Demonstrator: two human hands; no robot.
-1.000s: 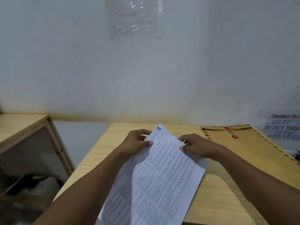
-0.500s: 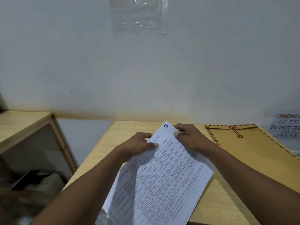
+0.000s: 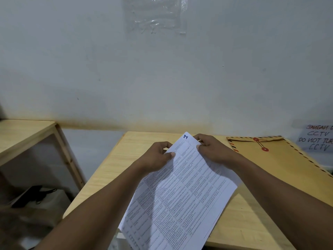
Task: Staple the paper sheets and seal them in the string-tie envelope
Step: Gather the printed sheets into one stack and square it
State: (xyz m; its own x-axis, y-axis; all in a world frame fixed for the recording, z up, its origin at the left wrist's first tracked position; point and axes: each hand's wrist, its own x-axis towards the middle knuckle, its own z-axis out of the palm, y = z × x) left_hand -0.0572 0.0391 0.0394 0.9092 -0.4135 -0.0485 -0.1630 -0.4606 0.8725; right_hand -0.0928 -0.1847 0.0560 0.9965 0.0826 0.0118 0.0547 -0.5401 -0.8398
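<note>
White printed paper sheets (image 3: 182,201) with a blue "1" at the top corner are held tilted above the wooden table (image 3: 115,170). My left hand (image 3: 155,159) grips their left edge, thumb on top. My right hand (image 3: 210,150) pinches the top right edge near the corner. A brown string-tie envelope (image 3: 281,168) with red buttons and a striped border lies flat on the table to the right, apart from both hands. No stapler is in view.
A white wall stands close behind the table. A handwritten CCTV note (image 3: 317,139) leans at the far right. A wooden shelf (image 3: 27,134) stands to the left, with dark items (image 3: 34,193) lying below it.
My right hand slid up the right edge of the sheets to the top corner. The left hand kept its grip. The sheets stayed in the same tilt.
</note>
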